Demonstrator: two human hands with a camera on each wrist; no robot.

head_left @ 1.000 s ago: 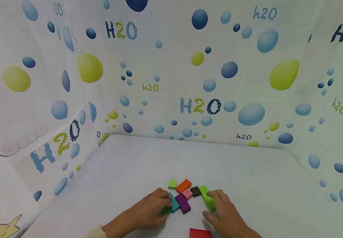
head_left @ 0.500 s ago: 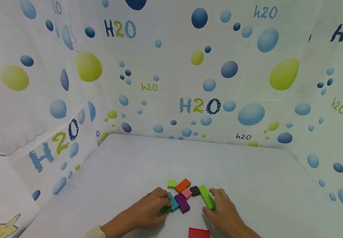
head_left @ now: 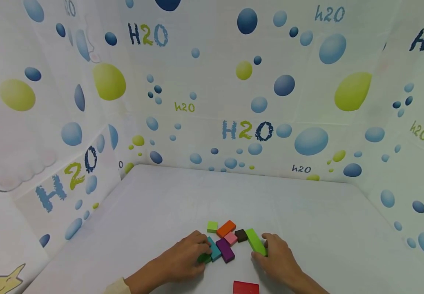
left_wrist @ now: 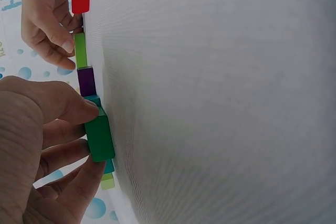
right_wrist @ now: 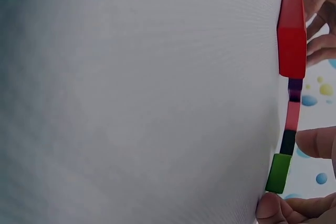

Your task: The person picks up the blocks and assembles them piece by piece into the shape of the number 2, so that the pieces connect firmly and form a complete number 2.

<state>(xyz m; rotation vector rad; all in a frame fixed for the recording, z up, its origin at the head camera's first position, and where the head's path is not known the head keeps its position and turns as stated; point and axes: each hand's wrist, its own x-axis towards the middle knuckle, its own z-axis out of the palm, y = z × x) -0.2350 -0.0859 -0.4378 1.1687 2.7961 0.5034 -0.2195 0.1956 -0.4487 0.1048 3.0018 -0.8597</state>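
Observation:
My left hand (head_left: 186,259) pinches a dark green block (left_wrist: 100,135) between thumb and fingers, low over the white table. Right against it lies a teal block (head_left: 215,250), with a purple block (head_left: 225,250) on its other side. My right hand (head_left: 278,255) curves loosely around the near end of a long light green block (head_left: 255,241). In the right wrist view its thumb (right_wrist: 315,142) stands a little off that block, while a fingertip (right_wrist: 269,205) is right at the block's other side.
Beyond the purple block lie a pink block (head_left: 231,238), a dark brown block (head_left: 241,235), an orange block (head_left: 226,229) and a small lime block (head_left: 212,227). Closer to me sits a red block (head_left: 246,287). A printed curtain (head_left: 212,81) encloses the white table (head_left: 182,196).
My right hand has drawn back slightly rightward from over the light green block, and its thumb has come in to the block's near end. The left hand stays put on the dark green block.

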